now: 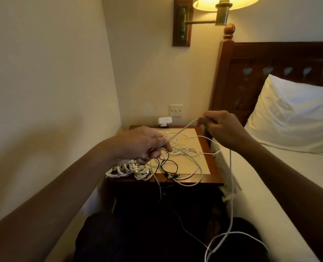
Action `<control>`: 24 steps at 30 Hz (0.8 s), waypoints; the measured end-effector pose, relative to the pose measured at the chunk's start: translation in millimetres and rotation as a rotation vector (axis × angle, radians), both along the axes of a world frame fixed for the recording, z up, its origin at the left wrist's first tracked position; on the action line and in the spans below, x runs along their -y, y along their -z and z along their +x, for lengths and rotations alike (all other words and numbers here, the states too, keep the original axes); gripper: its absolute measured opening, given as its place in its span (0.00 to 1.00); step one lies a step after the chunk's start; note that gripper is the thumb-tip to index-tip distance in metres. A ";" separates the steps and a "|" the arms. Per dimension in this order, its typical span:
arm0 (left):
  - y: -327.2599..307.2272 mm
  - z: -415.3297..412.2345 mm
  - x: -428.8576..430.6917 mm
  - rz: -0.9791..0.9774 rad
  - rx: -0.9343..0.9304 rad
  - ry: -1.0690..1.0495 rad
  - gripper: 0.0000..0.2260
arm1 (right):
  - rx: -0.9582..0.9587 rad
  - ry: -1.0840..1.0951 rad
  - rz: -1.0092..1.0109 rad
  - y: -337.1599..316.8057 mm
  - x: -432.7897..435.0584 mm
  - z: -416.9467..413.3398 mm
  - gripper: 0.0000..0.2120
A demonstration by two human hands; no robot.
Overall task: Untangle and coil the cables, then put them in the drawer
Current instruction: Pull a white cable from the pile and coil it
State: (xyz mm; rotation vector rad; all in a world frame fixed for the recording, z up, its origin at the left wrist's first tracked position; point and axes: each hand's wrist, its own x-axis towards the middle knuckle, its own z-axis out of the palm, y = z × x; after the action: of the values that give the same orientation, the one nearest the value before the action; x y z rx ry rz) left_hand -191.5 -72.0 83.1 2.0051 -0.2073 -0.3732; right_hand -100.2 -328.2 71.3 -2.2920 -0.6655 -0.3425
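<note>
A white braided cable [183, 129] runs taut between my two hands above the wooden nightstand [211, 179]. My left hand [143, 144] pinches its lower end. Higher and to the right, my right hand [221, 127] grips the cable, and the rest of it hangs down past the bed edge to a loop near my knees [230, 235]. On the nightstand lies a tangle of white cables [185, 150] mixed with a black cable [168, 165]. Several coiled white cables [130, 170] sit at the nightstand's front left corner. No drawer front shows in the dark below the top.
A bed with a white pillow [293, 112] and dark headboard [270, 63] stands close on the right. A wall closes in the left side. A wall lamp [221, 4], a switch plate [175, 110] and a small white box [164, 121] are behind the nightstand.
</note>
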 end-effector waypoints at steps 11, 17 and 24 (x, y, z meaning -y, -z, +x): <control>48.5 40.1 -39.5 0.677 0.301 -0.388 0.12 | -0.101 -0.265 -0.096 2.4 -26.6 -41.5 0.12; 37.9 -5.2 -52.9 -0.256 -0.155 -0.044 0.11 | 0.095 -0.015 -0.386 30.7 -1.7 -8.2 0.09; 40.7 -33.8 -16.1 -0.484 -0.273 0.328 0.09 | 0.195 0.027 -0.213 34.0 -30.1 -5.7 0.08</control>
State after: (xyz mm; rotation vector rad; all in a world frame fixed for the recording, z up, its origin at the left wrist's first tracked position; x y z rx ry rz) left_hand -225.3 -55.9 42.4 1.4263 -0.4135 -0.7248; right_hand -105.8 -298.1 37.2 -2.4930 -0.8017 -0.5353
